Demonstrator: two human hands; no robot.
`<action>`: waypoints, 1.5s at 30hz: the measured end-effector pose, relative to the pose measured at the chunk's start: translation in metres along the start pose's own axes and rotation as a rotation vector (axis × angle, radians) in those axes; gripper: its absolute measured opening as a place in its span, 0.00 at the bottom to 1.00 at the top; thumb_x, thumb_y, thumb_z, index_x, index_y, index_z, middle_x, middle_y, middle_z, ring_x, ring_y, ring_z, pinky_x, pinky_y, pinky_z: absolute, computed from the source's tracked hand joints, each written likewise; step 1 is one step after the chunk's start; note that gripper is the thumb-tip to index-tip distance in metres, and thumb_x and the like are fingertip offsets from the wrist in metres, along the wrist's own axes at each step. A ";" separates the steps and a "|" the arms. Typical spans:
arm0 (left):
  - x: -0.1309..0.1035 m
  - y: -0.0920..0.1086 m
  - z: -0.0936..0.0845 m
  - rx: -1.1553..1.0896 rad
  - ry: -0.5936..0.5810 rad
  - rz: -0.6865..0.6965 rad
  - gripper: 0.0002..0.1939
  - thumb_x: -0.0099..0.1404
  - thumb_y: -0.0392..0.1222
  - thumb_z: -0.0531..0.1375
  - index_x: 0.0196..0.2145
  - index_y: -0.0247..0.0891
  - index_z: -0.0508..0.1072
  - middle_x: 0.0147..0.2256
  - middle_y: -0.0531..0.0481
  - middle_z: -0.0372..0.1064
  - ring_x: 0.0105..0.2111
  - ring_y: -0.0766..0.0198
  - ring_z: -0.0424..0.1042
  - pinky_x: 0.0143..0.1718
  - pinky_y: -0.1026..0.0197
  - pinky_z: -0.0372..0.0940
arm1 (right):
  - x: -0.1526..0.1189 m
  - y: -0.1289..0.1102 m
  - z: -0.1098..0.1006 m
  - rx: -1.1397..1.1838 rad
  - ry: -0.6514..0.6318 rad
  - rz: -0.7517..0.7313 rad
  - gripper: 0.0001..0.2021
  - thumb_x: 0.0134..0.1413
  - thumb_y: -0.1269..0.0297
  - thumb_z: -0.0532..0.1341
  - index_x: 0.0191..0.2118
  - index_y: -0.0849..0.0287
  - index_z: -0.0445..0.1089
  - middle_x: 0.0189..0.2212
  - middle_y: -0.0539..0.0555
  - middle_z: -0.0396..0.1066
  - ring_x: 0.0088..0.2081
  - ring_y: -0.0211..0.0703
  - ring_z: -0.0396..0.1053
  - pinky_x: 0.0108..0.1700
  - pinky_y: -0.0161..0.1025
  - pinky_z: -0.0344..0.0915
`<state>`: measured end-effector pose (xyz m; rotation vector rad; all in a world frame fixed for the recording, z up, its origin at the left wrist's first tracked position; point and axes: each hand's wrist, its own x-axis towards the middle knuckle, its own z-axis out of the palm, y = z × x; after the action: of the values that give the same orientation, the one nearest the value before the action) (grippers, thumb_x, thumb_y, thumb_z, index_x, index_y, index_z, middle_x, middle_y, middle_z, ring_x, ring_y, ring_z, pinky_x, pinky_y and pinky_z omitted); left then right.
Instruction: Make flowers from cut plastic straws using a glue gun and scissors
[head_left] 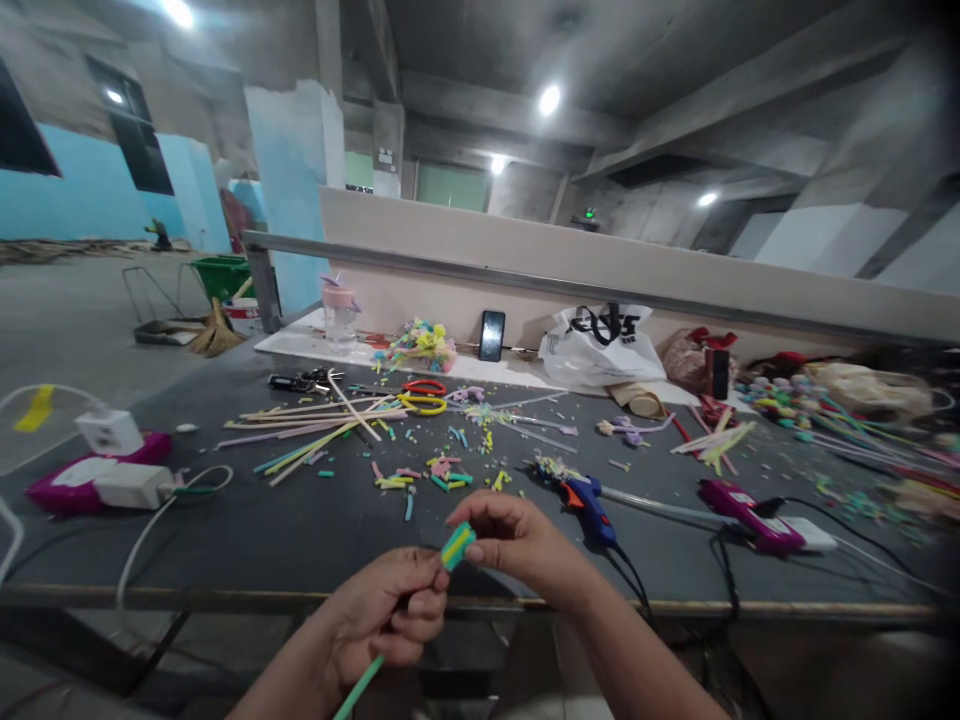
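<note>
A small bundle of green and yellow pieces [457, 546] is between my hands, over the table's front edge. My left hand [401, 610] is closed around its lower end, and a green stick [360, 688] comes out below that palm. The fingertips of my right hand [510, 545] pinch the bundle's upper end. Beyond my hands lie short cut pieces in pink, yellow and blue [442, 472]. To the right of my right hand rests a blue glue gun [592, 510] with a clear glue stick.
Long coloured strips [300, 430] and red and yellow scissors [424, 396] lie behind. Purple power strips [750, 517] [67, 487] with cables sit at both sides. At the back stand a phone [491, 336], a pink-lidded cup [340, 318] and a white bag [600, 345].
</note>
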<state>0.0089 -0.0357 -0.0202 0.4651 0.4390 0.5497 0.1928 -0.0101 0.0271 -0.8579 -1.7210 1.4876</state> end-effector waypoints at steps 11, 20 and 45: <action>0.001 0.002 0.012 0.402 0.267 0.283 0.13 0.56 0.46 0.59 0.37 0.39 0.62 0.27 0.55 0.63 0.16 0.75 0.60 0.09 0.73 0.54 | 0.001 0.000 0.001 -0.043 0.053 0.077 0.11 0.41 0.61 0.66 0.29 0.61 0.68 0.22 0.47 0.63 0.24 0.33 0.59 0.28 0.32 0.56; 0.010 -0.003 0.013 0.581 0.373 0.505 0.13 0.53 0.43 0.61 0.33 0.38 0.60 0.20 0.59 0.63 0.14 0.74 0.60 0.09 0.74 0.52 | 0.006 0.009 0.003 -0.093 0.084 0.094 0.06 0.42 0.65 0.64 0.28 0.60 0.67 0.20 0.45 0.62 0.23 0.33 0.59 0.28 0.32 0.57; 0.003 0.009 0.015 0.500 0.299 0.254 0.11 0.59 0.47 0.55 0.27 0.37 0.61 0.22 0.56 0.64 0.11 0.78 0.56 0.09 0.73 0.41 | 0.017 -0.007 0.008 -0.288 0.017 0.045 0.04 0.39 0.75 0.58 0.25 0.61 0.66 0.19 0.44 0.59 0.23 0.32 0.54 0.25 0.30 0.50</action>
<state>0.0158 -0.0319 -0.0044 0.9328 0.8181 0.7617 0.1771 -0.0010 0.0346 -1.0593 -1.9441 1.2737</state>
